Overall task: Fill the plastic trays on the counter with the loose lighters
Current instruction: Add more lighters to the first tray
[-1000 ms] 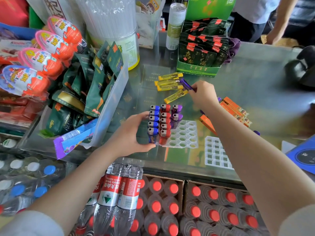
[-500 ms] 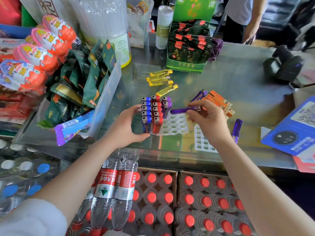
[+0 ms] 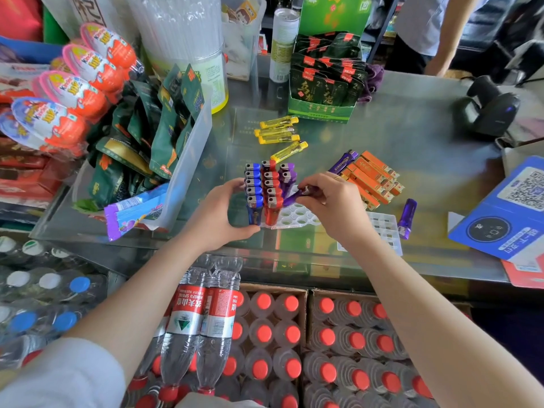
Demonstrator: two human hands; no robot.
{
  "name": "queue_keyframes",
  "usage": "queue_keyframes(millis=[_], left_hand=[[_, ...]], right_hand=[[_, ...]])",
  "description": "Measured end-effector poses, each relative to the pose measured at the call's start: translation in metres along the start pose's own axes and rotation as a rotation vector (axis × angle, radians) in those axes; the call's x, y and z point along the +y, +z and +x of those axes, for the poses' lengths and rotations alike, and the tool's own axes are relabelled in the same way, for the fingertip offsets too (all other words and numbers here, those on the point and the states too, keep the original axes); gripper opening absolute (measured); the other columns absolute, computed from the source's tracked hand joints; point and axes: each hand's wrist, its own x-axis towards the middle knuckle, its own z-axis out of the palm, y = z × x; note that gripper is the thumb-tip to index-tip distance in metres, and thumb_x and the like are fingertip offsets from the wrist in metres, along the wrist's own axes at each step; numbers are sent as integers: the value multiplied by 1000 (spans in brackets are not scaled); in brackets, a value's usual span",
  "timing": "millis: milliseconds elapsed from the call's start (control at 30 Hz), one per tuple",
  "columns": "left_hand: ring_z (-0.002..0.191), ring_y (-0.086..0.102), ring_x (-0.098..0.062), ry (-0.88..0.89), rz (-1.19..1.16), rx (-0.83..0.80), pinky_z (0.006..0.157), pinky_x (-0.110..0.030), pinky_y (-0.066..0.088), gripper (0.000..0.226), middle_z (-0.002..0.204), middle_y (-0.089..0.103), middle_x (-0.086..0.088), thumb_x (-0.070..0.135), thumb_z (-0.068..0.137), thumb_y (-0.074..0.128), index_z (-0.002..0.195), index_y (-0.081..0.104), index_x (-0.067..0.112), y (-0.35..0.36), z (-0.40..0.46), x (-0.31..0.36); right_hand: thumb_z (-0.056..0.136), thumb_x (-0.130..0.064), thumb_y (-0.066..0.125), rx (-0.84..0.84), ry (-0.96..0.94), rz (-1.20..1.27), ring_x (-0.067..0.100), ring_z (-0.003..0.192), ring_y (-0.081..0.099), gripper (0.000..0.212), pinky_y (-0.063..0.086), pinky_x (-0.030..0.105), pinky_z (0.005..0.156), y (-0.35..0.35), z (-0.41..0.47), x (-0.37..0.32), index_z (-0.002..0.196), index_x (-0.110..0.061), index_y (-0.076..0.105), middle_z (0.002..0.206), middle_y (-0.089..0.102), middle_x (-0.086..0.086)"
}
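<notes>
One purple lighter (image 3: 297, 195), light, rigid, slick plastic by the look; right hand (image 3: 329, 201) pinches its top end, base angled toward tray (image 3: 300, 216) slots. Left hand (image 3: 219, 213) grips the tray's filled side. Orange lighters (image 3: 374, 178) loose nearby on counter (image 3: 412, 136).

Bare forearms; a white sleeve (image 3: 59, 375) covers the left upper arm.

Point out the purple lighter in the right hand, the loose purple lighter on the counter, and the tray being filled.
purple lighter in the right hand (image 3: 293, 197), head view, its body.
loose purple lighter (image 3: 407, 218), head view, mid-body.
tray being filled (image 3: 297, 217), head view, empty slots.
</notes>
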Motion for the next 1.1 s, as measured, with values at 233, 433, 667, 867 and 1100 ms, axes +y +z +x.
queue_keyframes(millis=[233,433,667,867,1100], left_hand=[[114,51,-7,13,-14,-10,98,-39,42,62,119,58,14,40,61,76,117,51,30,-1,0,1],[116,50,-6,8,4,-16,99,-38,42,64,121,58,14,37,62,78,120,51,28,-1,1,0],[113,51,-6,25,32,-46,98,-34,41,63,118,58,14,33,63,79,119,51,26,-3,4,5],[110,52,-6,39,39,-46,97,-38,43,57,112,59,16,34,62,78,112,51,30,-3,8,3],[111,50,-6,39,48,-46,97,-34,40,58,113,57,17,33,63,78,113,49,33,-4,14,3]], right_hand=[[74,-4,71,-26,119,78,14,66,57,22,48,17,63,11,8,-7,91,-1,56,78,62,3],[73,-9,74,-52,167,116,17,62,58,17,45,18,57,12,13,-4,78,-5,59,70,61,1],[79,-25,69,-235,-19,-141,12,70,45,28,35,22,58,4,18,6,93,-4,58,82,49,-6],[87,-7,53,-62,75,-209,25,82,60,12,49,34,73,-23,36,50,93,-5,64,95,64,12],[92,-30,44,-350,199,-724,39,106,46,32,41,44,92,-15,69,73,114,-8,52,119,50,16]])
